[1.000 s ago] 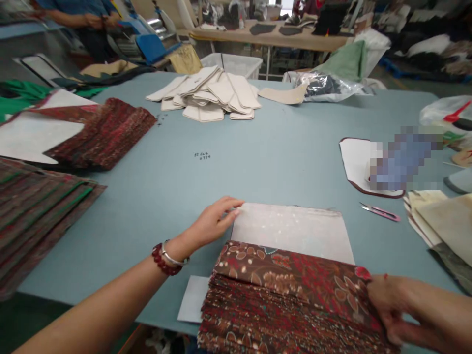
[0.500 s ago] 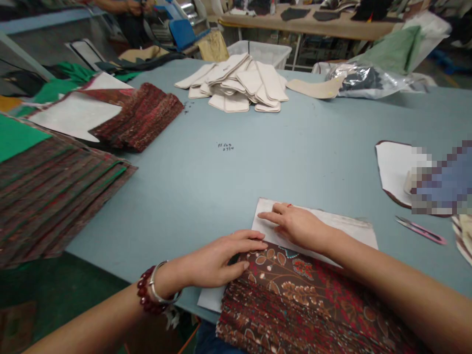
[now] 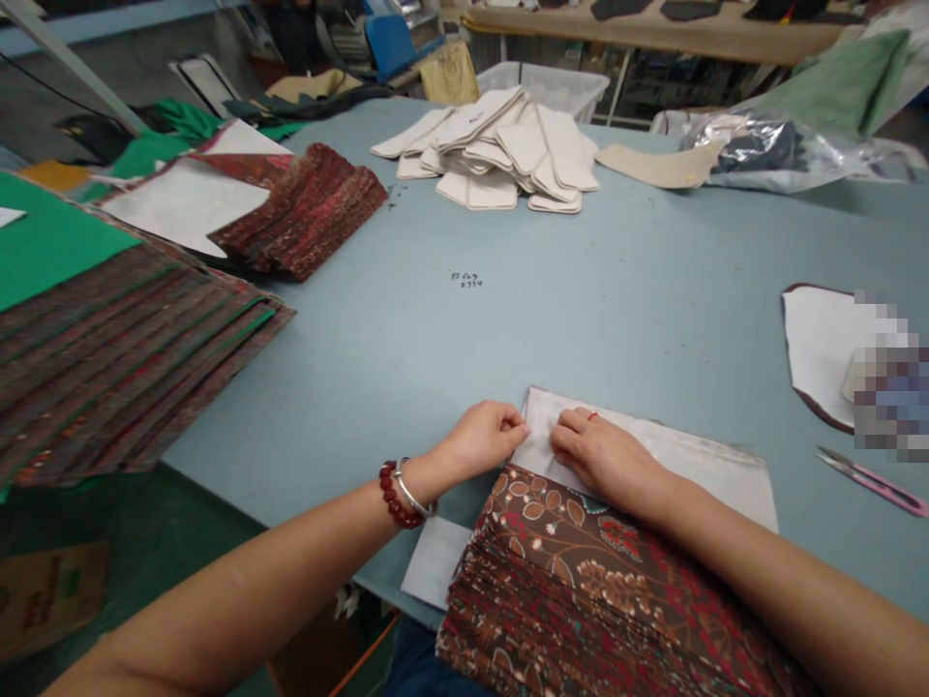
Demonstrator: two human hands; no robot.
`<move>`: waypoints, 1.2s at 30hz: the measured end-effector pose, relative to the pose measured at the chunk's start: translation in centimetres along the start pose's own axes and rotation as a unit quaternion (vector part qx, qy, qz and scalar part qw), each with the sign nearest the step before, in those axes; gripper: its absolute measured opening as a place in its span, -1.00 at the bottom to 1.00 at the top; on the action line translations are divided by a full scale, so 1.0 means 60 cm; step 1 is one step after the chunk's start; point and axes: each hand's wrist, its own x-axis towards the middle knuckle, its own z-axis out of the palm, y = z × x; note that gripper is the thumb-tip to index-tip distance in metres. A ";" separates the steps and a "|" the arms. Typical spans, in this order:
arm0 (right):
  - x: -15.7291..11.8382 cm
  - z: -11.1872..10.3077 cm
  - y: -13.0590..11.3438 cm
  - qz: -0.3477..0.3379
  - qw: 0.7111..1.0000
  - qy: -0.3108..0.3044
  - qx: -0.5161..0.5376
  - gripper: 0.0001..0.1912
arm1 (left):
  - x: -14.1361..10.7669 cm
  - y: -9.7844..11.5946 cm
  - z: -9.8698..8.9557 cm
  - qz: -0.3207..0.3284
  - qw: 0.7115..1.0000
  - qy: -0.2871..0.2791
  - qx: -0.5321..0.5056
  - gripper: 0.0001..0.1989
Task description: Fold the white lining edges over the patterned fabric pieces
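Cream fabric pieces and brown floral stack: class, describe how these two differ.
The cream fabric pieces are plain and lie in a loose heap across the table; the brown floral stack is patterned, its layers fanned, at the near edge. Both rest on the blue-grey table.

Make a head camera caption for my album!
Left hand and right hand touch a white sheet beside stacked brown floral fabric.

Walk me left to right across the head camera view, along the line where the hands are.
Stack of striped reddish-brown fabric panels → red bead bracelet → left hand → right hand → pink-handled thread snips
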 end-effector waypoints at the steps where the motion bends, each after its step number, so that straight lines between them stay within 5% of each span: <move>1: 0.000 0.001 -0.001 0.002 1.000 0.003 0.004 -0.89 | 0.005 0.001 0.003 0.018 1.000 0.003 0.000 -0.78; 9: -0.018 -0.026 0.003 0.027 0.992 0.010 0.123 -0.93 | 0.036 0.020 0.034 -0.022 0.956 0.021 -0.290 -0.76; 12: -0.001 -0.049 0.014 0.048 0.986 0.082 0.134 -0.96 | 0.028 0.019 0.039 0.014 0.942 0.015 -0.335 -0.79; 15: 0.038 -0.063 0.022 -0.001 0.972 0.145 0.185 -0.72 | 0.016 0.017 0.035 0.058 0.934 0.006 -0.353 -0.81; 18: 0.053 -0.073 0.042 0.002 0.954 0.069 0.290 -0.67 | 0.011 0.018 0.031 0.054 0.922 -0.003 -0.383 -0.82; 20: 0.022 -0.083 0.078 0.048 0.955 -0.024 0.290 -0.72 | 0.013 0.018 0.031 0.043 0.915 0.003 -0.402 -0.83; 24: -0.125 -0.113 0.190 0.174 0.948 -0.220 0.149 -0.57 | 0.019 0.011 0.033 0.014 0.903 0.014 -0.428 -0.81; 26: -0.192 -0.125 0.229 0.224 0.928 -0.263 0.139 -0.54 | 0.022 0.008 0.031 -0.009 0.901 0.010 -0.434 -0.78; 29: -0.217 -0.125 0.228 0.240 0.930 -0.236 0.149 -0.52 | 0.029 0.011 0.023 -0.028 0.905 0.012 -0.424 -0.78; 36: -0.102 -0.083 0.141 0.176 0.964 -0.069 0.184 -0.67 | 0.065 0.018 0.004 0.015 0.970 0.015 -0.241 -0.65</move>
